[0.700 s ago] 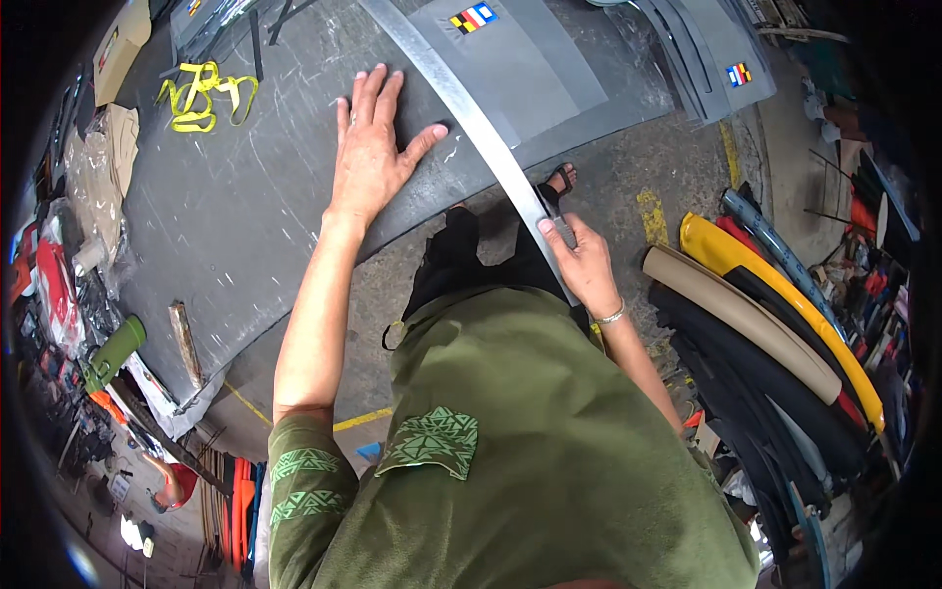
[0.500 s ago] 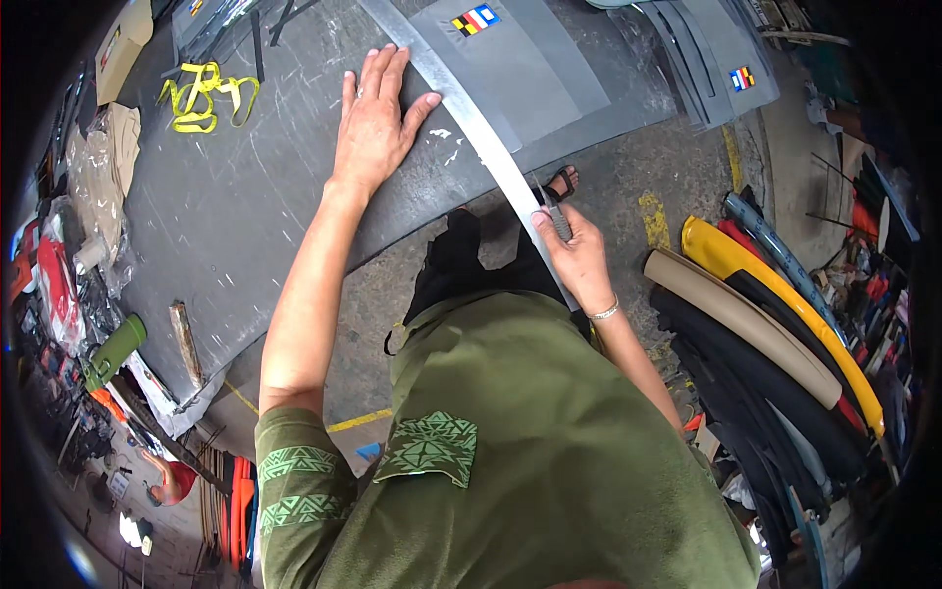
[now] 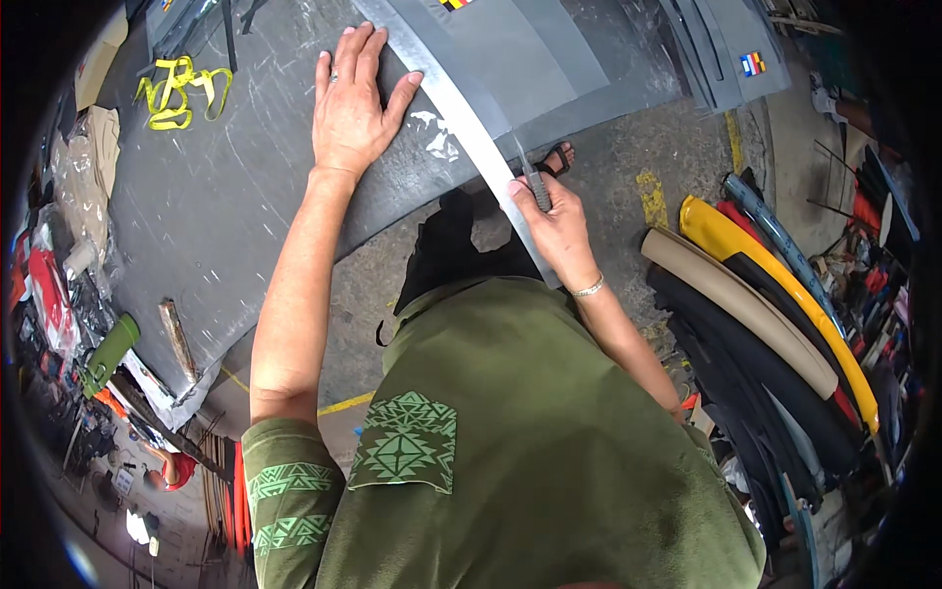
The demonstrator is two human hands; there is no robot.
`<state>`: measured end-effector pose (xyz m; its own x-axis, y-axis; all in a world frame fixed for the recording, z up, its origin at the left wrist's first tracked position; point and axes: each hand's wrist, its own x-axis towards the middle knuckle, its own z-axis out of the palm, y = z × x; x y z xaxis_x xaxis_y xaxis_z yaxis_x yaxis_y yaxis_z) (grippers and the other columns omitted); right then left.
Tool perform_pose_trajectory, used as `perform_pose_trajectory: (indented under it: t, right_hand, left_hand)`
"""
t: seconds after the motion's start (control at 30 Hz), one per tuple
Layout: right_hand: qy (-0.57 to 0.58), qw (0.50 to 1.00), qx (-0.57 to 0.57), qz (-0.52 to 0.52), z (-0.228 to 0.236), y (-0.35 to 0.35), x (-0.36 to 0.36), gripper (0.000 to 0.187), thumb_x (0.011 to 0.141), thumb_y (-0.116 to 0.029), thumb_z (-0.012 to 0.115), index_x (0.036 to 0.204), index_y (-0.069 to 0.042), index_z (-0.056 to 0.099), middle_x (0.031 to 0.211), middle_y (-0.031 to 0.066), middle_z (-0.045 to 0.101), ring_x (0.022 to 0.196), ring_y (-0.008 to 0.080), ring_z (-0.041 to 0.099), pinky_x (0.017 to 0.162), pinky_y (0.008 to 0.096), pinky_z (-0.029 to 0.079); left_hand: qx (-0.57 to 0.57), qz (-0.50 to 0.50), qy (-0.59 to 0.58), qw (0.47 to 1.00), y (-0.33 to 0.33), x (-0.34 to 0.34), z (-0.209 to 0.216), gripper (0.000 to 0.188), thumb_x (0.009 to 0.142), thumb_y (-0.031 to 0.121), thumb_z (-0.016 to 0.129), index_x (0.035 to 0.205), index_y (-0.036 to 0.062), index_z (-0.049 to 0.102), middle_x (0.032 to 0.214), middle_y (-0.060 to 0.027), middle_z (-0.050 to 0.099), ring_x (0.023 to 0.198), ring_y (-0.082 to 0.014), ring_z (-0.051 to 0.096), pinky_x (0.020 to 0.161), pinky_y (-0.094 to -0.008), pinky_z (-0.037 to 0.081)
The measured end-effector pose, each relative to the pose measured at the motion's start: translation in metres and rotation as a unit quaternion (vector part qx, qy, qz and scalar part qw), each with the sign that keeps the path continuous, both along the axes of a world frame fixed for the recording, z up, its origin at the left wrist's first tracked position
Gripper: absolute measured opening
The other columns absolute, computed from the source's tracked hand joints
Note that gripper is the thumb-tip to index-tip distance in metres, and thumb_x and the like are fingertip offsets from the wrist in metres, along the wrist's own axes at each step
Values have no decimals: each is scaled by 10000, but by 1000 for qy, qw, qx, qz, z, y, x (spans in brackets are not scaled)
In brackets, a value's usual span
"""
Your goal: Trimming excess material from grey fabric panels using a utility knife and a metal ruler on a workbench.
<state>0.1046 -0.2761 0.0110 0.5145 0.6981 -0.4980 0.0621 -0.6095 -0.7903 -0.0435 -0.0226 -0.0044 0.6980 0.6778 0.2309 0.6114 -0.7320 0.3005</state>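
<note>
My left hand point(image 3: 355, 108) lies flat on the dark worktable with its fingers spread, its fingertips and thumb at the left edge of a long metal straightedge point(image 3: 473, 145). That straightedge runs slantwise over a grey sheet point(image 3: 540, 74) and sticks out past the table's near edge towards my waist. In my right hand point(image 3: 563, 234) is a utility knife point(image 3: 539, 188), its thin blade pointing away from me near the sheet's near edge. The right thumb rests between the knife handle and the straightedge; whether it presses on the straightedge I cannot tell.
On the worktable point(image 3: 226, 187) lie a tangled yellow strap point(image 3: 183, 93), white scraps point(image 3: 440, 145) and a worn stick point(image 3: 178, 339). More grey pieces point(image 3: 721, 59) overhang at the far right. Rolls of material, including a yellow roll point(image 3: 785, 294) and a beige roll point(image 3: 736, 304), lean at right.
The view has shifted slightly. My right hand has moved a little away from me with the knife, bringing the blade closer to the grey sheet. My left hand stays flat by the straightedge.
</note>
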Motion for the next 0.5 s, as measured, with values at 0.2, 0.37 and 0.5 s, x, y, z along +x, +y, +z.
perform_pose_trajectory:
  t: [0.2, 0.37, 0.5]
  right_hand:
    - [50, 999, 4, -19, -2, 5, 4, 246, 989, -277, 726, 1007, -31, 728, 749, -28, 629, 711, 63, 537, 678, 264, 471]
    - [35, 998, 33, -37, -1, 8, 4, 286, 953, -284, 748, 1017, -6, 744, 698, 35, 649, 658, 97, 564, 654, 291, 487]
    - [43, 996, 67, -41, -7, 8, 2, 272, 937, -258, 767, 1035, -5, 748, 732, 42, 682, 697, 89, 601, 690, 275, 509]
  left_hand:
    - [12, -6, 3, 1000, 0, 2, -1, 697, 986, 558, 598, 1500, 103, 479, 1571, -115, 451, 1513, -309, 351, 1247, -564, 223]
    - [14, -9, 6, 1000, 1, 2, -1, 697, 979, 563, 598, 1489, 101, 486, 1563, -119, 453, 1507, -317, 357, 1239, -575, 235]
    - [13, -9, 2, 1000, 1, 1, -2, 677, 989, 548, 589, 1494, 110, 480, 1567, -114, 450, 1510, -316, 354, 1242, -568, 231]
